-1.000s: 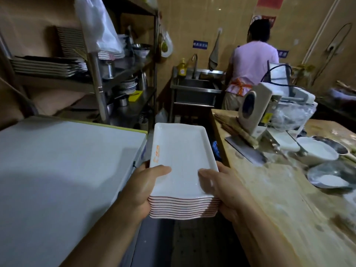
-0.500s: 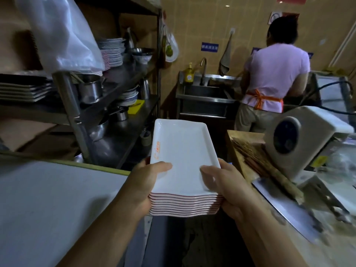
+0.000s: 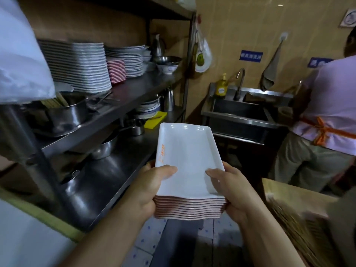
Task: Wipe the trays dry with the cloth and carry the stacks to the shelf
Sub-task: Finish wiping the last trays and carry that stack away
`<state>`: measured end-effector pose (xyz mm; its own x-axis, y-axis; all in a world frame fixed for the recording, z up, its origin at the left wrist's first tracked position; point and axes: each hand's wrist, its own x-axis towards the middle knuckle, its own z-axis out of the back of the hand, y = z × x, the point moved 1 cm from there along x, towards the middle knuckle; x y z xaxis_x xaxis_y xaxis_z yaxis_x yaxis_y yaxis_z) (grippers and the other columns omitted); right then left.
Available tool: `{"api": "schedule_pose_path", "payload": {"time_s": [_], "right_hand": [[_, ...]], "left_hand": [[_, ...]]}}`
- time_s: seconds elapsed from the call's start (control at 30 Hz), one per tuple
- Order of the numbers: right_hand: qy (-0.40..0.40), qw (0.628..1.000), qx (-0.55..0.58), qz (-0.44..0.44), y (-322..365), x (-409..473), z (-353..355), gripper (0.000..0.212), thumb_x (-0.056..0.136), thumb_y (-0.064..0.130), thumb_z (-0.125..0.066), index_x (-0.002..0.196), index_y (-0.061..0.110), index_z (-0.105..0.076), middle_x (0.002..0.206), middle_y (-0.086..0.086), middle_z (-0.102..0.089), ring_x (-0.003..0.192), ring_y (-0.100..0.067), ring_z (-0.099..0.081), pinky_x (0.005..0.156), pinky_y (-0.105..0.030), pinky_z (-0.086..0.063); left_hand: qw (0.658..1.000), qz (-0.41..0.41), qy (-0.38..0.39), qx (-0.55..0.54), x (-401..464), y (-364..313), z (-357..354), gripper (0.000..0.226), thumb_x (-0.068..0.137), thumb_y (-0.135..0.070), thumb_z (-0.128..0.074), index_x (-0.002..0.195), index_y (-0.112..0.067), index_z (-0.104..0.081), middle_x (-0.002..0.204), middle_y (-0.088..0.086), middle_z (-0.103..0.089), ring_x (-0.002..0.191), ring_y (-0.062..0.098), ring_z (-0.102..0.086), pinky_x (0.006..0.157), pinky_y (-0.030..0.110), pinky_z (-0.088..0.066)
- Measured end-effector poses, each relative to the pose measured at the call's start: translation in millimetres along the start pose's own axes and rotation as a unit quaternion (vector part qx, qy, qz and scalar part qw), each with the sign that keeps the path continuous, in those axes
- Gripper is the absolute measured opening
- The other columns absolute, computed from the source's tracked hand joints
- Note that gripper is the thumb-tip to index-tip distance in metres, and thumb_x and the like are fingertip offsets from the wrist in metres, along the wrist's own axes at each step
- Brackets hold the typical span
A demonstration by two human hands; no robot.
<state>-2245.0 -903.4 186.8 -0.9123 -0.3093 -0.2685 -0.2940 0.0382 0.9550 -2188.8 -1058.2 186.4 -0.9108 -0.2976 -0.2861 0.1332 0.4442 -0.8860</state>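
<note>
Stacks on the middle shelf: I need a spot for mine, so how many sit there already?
3 on the shelf: a tall grey stack of trays at left, a short pink stack in the middle, and round plates to the right. More may be hidden behind.

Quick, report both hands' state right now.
Left hand: grips the left side of the stack of white trays, thumb on top.
Right hand: grips the stack's right side, thumb on top.

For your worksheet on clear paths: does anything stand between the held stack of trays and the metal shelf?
Nothing visible does. Left hand and right hand hold the stack of trays beside the shelf, whose open front faces it; the person at the sink stands off to the right.
</note>
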Motion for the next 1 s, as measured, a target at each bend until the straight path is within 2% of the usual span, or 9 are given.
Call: {"api": "schedule_pose_path", "payload": {"time_s": [0.13, 0.33, 0.5, 0.6, 0.7, 0.77, 0.87, 0.93, 1.0], "right_hand": [[0.014, 1.000, 0.012, -0.007, 16.8, 69.5, 5.2, 0.028, 0.091, 0.006, -0.051, 0.116, 0.017, -0.057, 0.094, -0.011, -0.071, 0.086, -0.032, -0.069, 0.069, -0.040, -0.057], [0.017, 1.000, -0.001, 0.001, 45.7, 185.6, -7.7, 0.027, 0.090, 0.007, -0.053, 0.115, 0.018, -0.057, 0.091, -0.010, -0.071, 0.079, -0.029, -0.070, 0.054, -0.030, -0.053], [0.029, 0.999, -0.021, 0.003, 83.7, 284.6, -32.1, 0.028, 0.089, 0.008, -0.055, 0.116, 0.017, -0.057, 0.095, -0.010, -0.071, 0.079, -0.028, -0.070, 0.057, -0.031, -0.055], [0.040, 0.999, -0.035, 0.008, 107.2, 334.9, -42.4, 0.021, 0.089, 0.008, -0.056, 0.105, 0.021, -0.057, 0.094, -0.008, -0.069, 0.081, -0.029, -0.069, 0.061, -0.035, -0.058], [0.072, 0.996, -0.042, 0.008, 129.9, 380.5, -54.7, 0.025, 0.085, 0.007, -0.059, 0.105, 0.022, -0.057, 0.093, -0.006, -0.067, 0.080, -0.029, -0.067, 0.053, -0.030, -0.055], [0.092, 0.995, -0.046, 0.017, 144.4, 411.5, -63.4, 0.029, 0.085, 0.006, -0.061, 0.110, 0.019, -0.057, 0.095, -0.006, -0.066, 0.083, -0.027, -0.066, 0.058, -0.031, -0.057], [0.136, 0.989, -0.053, 0.022, 165.8, 460.1, -74.5, 0.029, 0.085, 0.006, -0.060, 0.113, 0.011, -0.056, 0.096, -0.012, -0.067, 0.084, -0.028, -0.066, 0.072, -0.037, -0.058], [0.165, 0.984, -0.062, 0.032, 179.3, 493.1, -80.4, 0.027, 0.085, 0.004, -0.057, 0.112, 0.005, -0.058, 0.089, -0.015, -0.068, 0.076, -0.027, -0.064, 0.067, -0.034, -0.054], [0.200, 0.977, -0.059, 0.041, 194.2, 526.6, -86.2, 0.027, 0.086, 0.001, -0.053, 0.113, 0.001, -0.059, 0.084, -0.018, -0.068, 0.072, -0.028, -0.060, 0.069, -0.036, -0.049]], "left_hand": [[1.000, -0.009, -0.023, 0.003, 60.8, -17.0, -15.5, 0.021, 0.084, 0.002, -0.057, 0.103, -0.001, -0.065, 0.077, 0.011, -0.073, 0.062, 0.022, -0.070, 0.048, 0.025, -0.053], [0.999, -0.011, -0.048, -0.007, 172.6, -47.5, -18.7, 0.020, 0.084, 0.003, -0.056, 0.102, 0.001, -0.065, 0.080, 0.016, -0.071, 0.063, 0.025, -0.068, 0.049, 0.025, -0.056], [0.998, -0.011, -0.062, -0.017, 266.5, -90.3, -17.3, 0.022, 0.085, 0.003, -0.054, 0.104, 0.002, -0.065, 0.083, 0.017, -0.070, 0.067, 0.027, -0.066, 0.050, 0.025, -0.055], [0.996, -0.020, -0.080, -0.021, 311.5, -114.6, -19.1, 0.024, 0.085, 0.002, -0.054, 0.107, 0.000, -0.065, 0.085, 0.017, -0.070, 0.068, 0.027, -0.065, 0.049, 0.024, -0.054], [0.994, -0.030, -0.102, -0.024, 350.4, -137.7, -18.5, 0.026, 0.086, 0.002, -0.054, 0.109, -0.001, -0.064, 0.089, 0.019, -0.070, 0.072, 0.030, -0.066, 0.057, 0.029, -0.053], [0.991, -0.044, -0.123, -0.024, 376.0, -152.6, -18.3, 0.028, 0.085, 0.003, -0.053, 0.111, 0.000, -0.063, 0.092, 0.021, -0.070, 0.077, 0.033, -0.067, 0.062, 0.032, -0.052], [0.983, -0.076, -0.165, -0.009, 412.5, -174.2, -21.0, 0.028, 0.083, 0.006, -0.053, 0.110, 0.003, -0.062, 0.082, 0.018, -0.071, 0.069, 0.030, -0.068, 0.056, 0.029, -0.053], [0.978, -0.086, -0.190, -0.019, 436.0, -186.9, -24.9, 0.030, 0.083, 0.007, -0.053, 0.112, 0.006, -0.060, 0.080, 0.018, -0.071, 0.065, 0.029, -0.068, 0.051, 0.027, -0.053], [0.969, -0.104, -0.223, -0.026, 458.6, -199.8, -29.3, 0.027, 0.083, 0.010, -0.051, 0.110, 0.011, -0.058, 0.061, 0.014, -0.069, 0.049, 0.022, -0.065, 0.040, 0.021, -0.048]]}}
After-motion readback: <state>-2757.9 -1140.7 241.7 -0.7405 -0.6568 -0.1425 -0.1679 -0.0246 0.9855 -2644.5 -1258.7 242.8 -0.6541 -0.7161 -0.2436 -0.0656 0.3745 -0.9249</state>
